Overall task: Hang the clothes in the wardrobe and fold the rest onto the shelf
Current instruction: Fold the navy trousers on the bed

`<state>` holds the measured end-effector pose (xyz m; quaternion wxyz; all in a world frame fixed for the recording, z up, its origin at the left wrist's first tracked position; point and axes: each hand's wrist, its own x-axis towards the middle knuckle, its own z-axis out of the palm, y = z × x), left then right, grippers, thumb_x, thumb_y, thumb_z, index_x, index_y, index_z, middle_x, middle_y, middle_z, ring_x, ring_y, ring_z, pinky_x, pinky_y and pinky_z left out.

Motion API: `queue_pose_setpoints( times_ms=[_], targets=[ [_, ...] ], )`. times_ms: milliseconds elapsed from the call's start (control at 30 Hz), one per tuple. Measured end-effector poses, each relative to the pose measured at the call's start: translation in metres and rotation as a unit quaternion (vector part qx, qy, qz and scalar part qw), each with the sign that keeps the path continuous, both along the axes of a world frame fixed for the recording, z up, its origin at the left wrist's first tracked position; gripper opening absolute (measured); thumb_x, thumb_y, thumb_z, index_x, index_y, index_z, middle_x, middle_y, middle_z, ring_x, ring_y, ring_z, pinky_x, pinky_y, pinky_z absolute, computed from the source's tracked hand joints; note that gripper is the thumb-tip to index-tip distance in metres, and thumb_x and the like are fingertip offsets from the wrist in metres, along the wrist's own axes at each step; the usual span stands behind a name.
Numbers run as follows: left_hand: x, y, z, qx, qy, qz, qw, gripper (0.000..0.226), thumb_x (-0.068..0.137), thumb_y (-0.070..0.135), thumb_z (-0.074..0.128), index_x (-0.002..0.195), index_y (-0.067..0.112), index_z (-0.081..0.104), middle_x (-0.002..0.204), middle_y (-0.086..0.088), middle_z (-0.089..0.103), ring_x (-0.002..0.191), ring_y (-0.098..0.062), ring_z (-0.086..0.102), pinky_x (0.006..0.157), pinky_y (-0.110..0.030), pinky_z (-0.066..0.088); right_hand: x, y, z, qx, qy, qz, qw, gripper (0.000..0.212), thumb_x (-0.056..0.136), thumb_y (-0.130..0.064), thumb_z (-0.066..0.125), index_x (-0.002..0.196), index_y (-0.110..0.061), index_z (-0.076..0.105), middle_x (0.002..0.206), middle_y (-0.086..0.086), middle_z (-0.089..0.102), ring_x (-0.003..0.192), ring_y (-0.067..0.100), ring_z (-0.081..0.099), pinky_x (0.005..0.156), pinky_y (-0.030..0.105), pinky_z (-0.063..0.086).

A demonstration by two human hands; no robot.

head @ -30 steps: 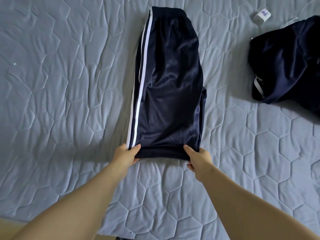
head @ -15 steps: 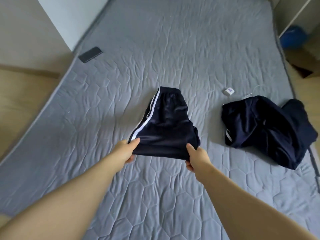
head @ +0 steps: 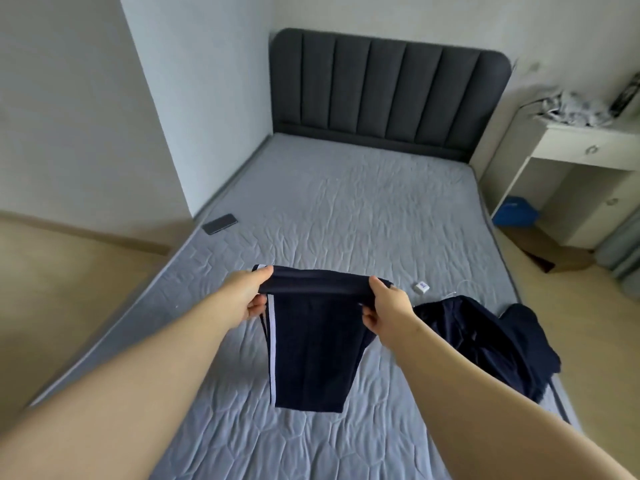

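- We hold smooth navy trousers (head: pixel 311 351) with white side stripes above the quilted grey bed (head: pixel 346 209).
- Our left hand (head: pixel 247 294) and right hand (head: pixel 388 304) each pinch the folded top edge.
- A crumpled dark garment (head: pixel 485 341) lies beside them.

Navy blue trousers (head: pixel 313 355) with white side stripes, held between both hands. Right of the hands, another navy garment (head: pixel 485 341). Beneath them, a grey bed cover (head: pixel 346 209) quilted in hexagons. Beyond, a charcoal ribbed headboard (head: pixel 388 88).
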<state>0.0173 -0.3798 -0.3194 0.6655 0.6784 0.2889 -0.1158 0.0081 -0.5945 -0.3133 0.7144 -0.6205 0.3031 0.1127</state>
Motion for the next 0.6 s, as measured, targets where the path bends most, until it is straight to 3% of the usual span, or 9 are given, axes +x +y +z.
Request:
queue_pose_setpoints(
  times_ms=[200,467,600],
  targets=[
    [-0.066,0.022,0.048,-0.003,-0.029,-0.042,0.999,0.018,0.095,0.027,0.051,0.080,0.016,0.050,0.069,-0.001,0.046,0.050,-0.011,0.039,0.049,-0.024,0.047,-0.065,0.027,0.044,0.006,-0.025,-0.036,0.999,0.018,0.093,-0.029,0.055,0.080,-0.019,0.047,0.072,0.003,0.051,0.051,0.012,0.045,0.044,0.020,0.044],
    [-0.166,0.079,0.070,0.036,-0.003,-0.097,0.995,0.020,0.092,0.032,0.054,0.079,0.018,0.052,0.064,0.001,0.049,0.040,-0.007,0.047,0.044,-0.022,0.047,-0.182,0.075,0.060,0.062,-0.001,-0.066,0.996,0.016,0.091,-0.026,0.057,0.080,-0.014,0.054,0.070,0.004,0.054,0.048,0.011,0.041,0.042,0.021,0.040],
    [-0.201,0.097,0.087,0.046,0.001,-0.140,0.989,0.016,0.091,0.031,0.056,0.082,0.018,0.054,0.066,0.002,0.049,0.036,-0.005,0.048,0.050,-0.024,0.048,-0.223,0.084,0.070,0.070,0.010,-0.072,0.995,0.014,0.090,-0.023,0.056,0.081,-0.013,0.054,0.067,0.005,0.056,0.047,0.012,0.040,0.044,0.023,0.038]
  ],
)
